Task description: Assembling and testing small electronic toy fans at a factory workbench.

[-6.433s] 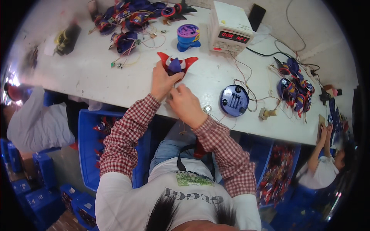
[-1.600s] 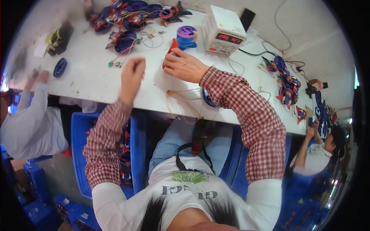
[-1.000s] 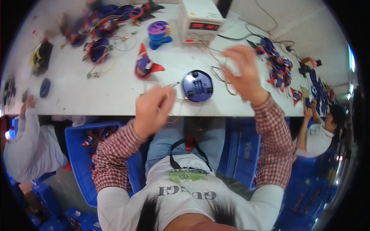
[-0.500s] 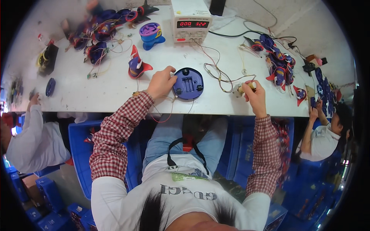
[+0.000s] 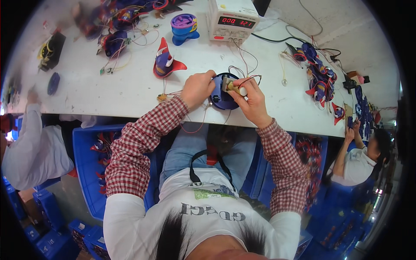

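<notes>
Since half a second ago, my right hand (image 5: pixel 253 102) is coming in from the right to meet the left one, and both are now working over the round blue disc (image 5: pixel 222 96) at the near edge of the tabletop (image 5: pixel 130 86). My left hand (image 5: pixel 197 89) is curling over the disc's left rim, its grip closed on that edge. The right grip is pinching a small brass-and-white part (image 5: pixel 234 86) with thin wires running off it, holding it just above the disc's top face. Red and white wires (image 5: pixel 242 52) are trailing from there toward the white bench power supply (image 5: pixel 232 19) at the far edge. A red-and-blue cone-shaped toy piece (image 5: pixel 165 58) is standing left of the disc, well clear of my hands, with a purple and blue cup (image 5: pixel 184 28) beyond it. A heap of similar coloured pieces (image 5: pixel 318 76) is lying toward the right end. Another person's sleeve (image 5: pixel 30 143) is showing at the left edge.
</notes>
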`<state>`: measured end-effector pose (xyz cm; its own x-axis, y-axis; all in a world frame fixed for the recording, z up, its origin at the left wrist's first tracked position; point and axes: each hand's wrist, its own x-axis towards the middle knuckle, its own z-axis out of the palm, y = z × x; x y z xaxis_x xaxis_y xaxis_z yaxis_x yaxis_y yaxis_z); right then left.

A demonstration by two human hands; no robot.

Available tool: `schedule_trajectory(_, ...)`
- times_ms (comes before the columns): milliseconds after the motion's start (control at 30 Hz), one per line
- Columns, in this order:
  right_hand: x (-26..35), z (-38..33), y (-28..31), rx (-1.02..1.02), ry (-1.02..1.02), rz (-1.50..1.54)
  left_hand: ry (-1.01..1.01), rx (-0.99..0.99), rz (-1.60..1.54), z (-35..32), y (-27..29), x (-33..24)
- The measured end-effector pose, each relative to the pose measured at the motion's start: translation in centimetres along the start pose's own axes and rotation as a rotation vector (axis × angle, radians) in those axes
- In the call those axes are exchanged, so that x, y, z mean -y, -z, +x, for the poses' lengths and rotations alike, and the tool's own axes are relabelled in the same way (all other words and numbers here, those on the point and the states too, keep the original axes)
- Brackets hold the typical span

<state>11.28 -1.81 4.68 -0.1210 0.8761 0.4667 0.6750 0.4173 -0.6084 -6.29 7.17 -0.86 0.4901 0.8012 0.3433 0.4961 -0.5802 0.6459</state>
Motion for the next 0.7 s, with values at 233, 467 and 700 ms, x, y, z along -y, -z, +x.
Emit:
schedule_trajectory(233,0.3,-0.6,-1.0,0.085,0.012,-0.060,0.000,-0.026,-0.033,0.1,-0.3,0.4)
schedule_trajectory(467,0.0,1.1,-0.3,0.211,-0.090,-0.064,0.060,-0.025,-0.011,0.0,0.1,-0.6)
schedule_trajectory(700,-0.7,0.5,-0.7,0.146,-0.001,-0.036,-0.159,-0.013,0.076,-5.4,2.9,-3.1)
